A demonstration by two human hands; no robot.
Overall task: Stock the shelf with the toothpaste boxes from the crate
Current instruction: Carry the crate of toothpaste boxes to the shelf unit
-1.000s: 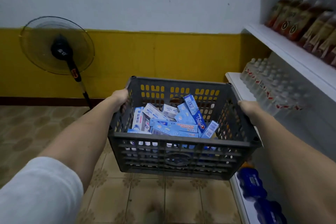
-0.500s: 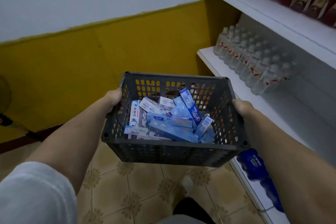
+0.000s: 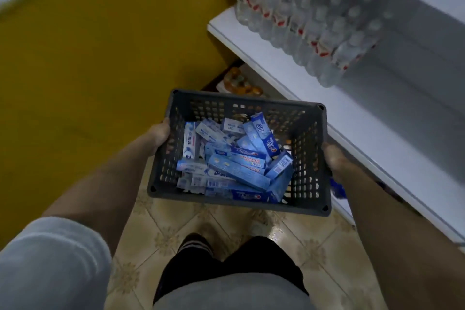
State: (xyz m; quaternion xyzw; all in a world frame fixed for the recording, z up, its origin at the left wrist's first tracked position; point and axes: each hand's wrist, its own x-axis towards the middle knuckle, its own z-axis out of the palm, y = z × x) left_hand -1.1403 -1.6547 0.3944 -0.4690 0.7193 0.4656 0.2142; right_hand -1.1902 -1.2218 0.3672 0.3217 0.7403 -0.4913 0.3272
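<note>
A dark grey slatted crate [image 3: 312, 206] hangs in the air above the tiled floor, carried between both hands. Inside it lies a loose heap of several blue and white toothpaste boxes [image 3: 234, 158]. My left hand [image 3: 161, 133] grips the crate's left wall, fingers curled through the slats. On the opposite side, my right hand [image 3: 333, 158] grips the right wall, its fingers hidden behind the crate. A white shelf [image 3: 352, 118] runs along the right, close to the crate's right side.
Several clear water bottles with red labels [image 3: 302, 20] stand packed on the white shelf. Orange bottles [image 3: 239, 82] sit on a lower shelf beyond the crate. A yellow wall [image 3: 100, 58] is on the left. My legs and a shoe [image 3: 193, 244] are over the tiled floor below.
The view has tilted down and to the right; the fan and upper shelf have left the view. The crate now appears from above, closer to the shelf, both hands still holding it.
</note>
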